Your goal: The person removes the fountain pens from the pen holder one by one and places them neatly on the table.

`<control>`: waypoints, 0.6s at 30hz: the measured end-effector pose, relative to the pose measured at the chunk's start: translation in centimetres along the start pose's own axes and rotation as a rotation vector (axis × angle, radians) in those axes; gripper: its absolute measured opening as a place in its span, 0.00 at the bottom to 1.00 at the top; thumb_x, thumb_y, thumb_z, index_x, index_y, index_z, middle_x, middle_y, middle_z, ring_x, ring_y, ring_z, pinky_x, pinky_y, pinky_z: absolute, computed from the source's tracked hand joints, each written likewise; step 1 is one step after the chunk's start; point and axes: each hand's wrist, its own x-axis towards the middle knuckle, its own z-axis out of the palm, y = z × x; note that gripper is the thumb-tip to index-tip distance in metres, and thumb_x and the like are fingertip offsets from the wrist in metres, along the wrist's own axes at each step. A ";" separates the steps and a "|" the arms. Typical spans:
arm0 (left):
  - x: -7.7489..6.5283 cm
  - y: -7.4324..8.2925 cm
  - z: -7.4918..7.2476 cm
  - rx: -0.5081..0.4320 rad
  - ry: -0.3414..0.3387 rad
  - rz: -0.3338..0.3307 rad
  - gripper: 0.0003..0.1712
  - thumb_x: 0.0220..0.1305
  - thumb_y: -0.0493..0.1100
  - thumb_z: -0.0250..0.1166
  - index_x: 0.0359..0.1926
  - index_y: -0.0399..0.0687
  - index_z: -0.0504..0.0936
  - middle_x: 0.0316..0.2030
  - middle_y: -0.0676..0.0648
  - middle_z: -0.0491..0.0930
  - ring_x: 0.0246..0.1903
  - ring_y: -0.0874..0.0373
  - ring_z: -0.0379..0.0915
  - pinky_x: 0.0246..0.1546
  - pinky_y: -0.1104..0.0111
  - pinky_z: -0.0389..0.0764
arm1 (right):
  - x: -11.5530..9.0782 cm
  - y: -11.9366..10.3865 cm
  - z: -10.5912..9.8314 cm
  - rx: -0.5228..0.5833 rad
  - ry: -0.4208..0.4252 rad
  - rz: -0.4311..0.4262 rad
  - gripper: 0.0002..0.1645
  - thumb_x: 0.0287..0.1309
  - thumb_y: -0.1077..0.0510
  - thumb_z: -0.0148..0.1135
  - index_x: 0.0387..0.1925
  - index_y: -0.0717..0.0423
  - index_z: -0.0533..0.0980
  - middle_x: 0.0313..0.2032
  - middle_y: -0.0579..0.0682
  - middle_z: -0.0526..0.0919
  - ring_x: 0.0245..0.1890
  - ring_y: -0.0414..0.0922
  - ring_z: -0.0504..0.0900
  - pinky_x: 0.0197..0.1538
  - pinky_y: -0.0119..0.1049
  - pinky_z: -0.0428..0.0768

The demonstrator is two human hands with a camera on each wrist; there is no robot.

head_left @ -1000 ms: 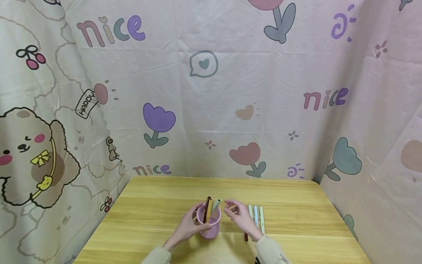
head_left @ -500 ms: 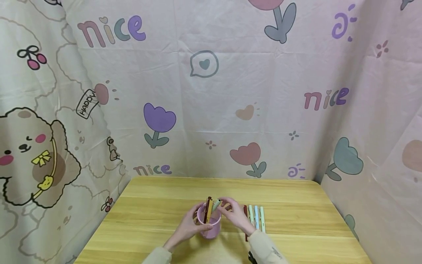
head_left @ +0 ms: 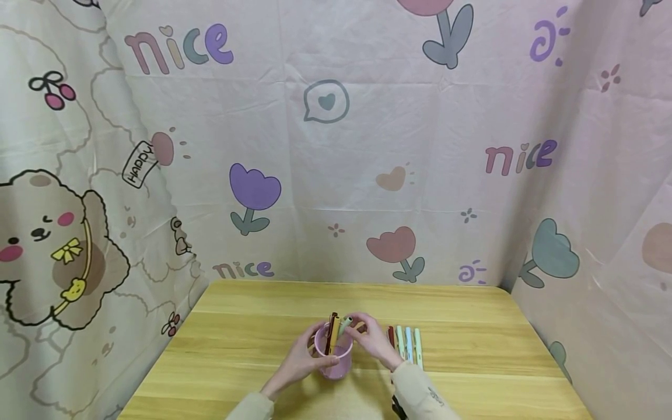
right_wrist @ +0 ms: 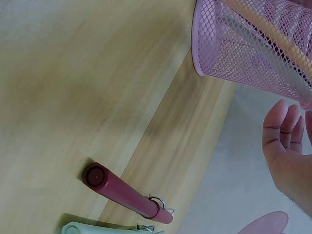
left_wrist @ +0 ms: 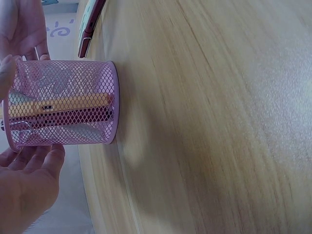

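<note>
A pink mesh pen holder [head_left: 336, 368] stands on the table, with a dark red pen [head_left: 330, 335], a yellow-orange pen [head_left: 335, 337] and a pale green pen [head_left: 345, 324] leaning in it. My left hand [head_left: 301, 357] grips the holder from the left, thumb across its near side and fingers behind. At the rim's right side, my right hand [head_left: 373, 341] pinches the pale green pen near its top; the fingertips are partly hidden. The left wrist view shows the orange pen [left_wrist: 63, 104] through the mesh of the holder [left_wrist: 100, 73].
Right of the holder several capped pens lie in a row: a dark red pen [head_left: 391, 335], a mint pen [head_left: 400, 338], a light blue pen [head_left: 408, 341] and another green pen [head_left: 417, 344]. A black object [head_left: 399, 408] shows by the right sleeve. Printed cloth [head_left: 336, 175] encloses the wooden table [head_left: 236, 309].
My right hand has moved left from beside the row of pens to the green pen at the holder's rim. My left hand and the holder stay in place.
</note>
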 end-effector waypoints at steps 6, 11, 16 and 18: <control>-0.1 0.0 0.0 0.006 0.006 0.003 0.55 0.51 0.45 0.79 0.73 0.30 0.59 0.67 0.27 0.69 0.65 0.32 0.69 0.68 0.43 0.73 | 0.0 -0.1 0.0 0.009 0.002 0.000 0.17 0.65 0.58 0.64 0.53 0.59 0.78 0.45 0.58 0.80 0.39 0.47 0.79 0.38 0.43 0.86; -0.1 0.1 0.0 0.002 0.007 0.005 0.55 0.51 0.45 0.79 0.73 0.30 0.59 0.67 0.26 0.69 0.65 0.31 0.69 0.67 0.44 0.74 | -0.1 -0.1 -0.1 0.017 0.001 -0.013 0.15 0.64 0.60 0.64 0.51 0.59 0.79 0.46 0.58 0.80 0.41 0.48 0.79 0.38 0.40 0.86; -0.1 0.2 0.0 0.022 0.007 0.003 0.55 0.51 0.45 0.79 0.73 0.29 0.58 0.66 0.25 0.68 0.64 0.30 0.69 0.67 0.42 0.74 | -0.3 0.0 -0.3 -0.014 0.006 -0.055 0.12 0.64 0.61 0.64 0.48 0.60 0.79 0.49 0.60 0.80 0.41 0.48 0.79 0.36 0.32 0.85; -0.1 0.1 0.0 0.032 0.008 0.001 0.55 0.51 0.45 0.79 0.73 0.29 0.59 0.66 0.25 0.68 0.64 0.30 0.69 0.66 0.42 0.74 | -0.3 0.0 -0.4 -0.033 0.013 -0.069 0.11 0.64 0.61 0.64 0.47 0.59 0.80 0.50 0.60 0.81 0.41 0.48 0.79 0.37 0.30 0.83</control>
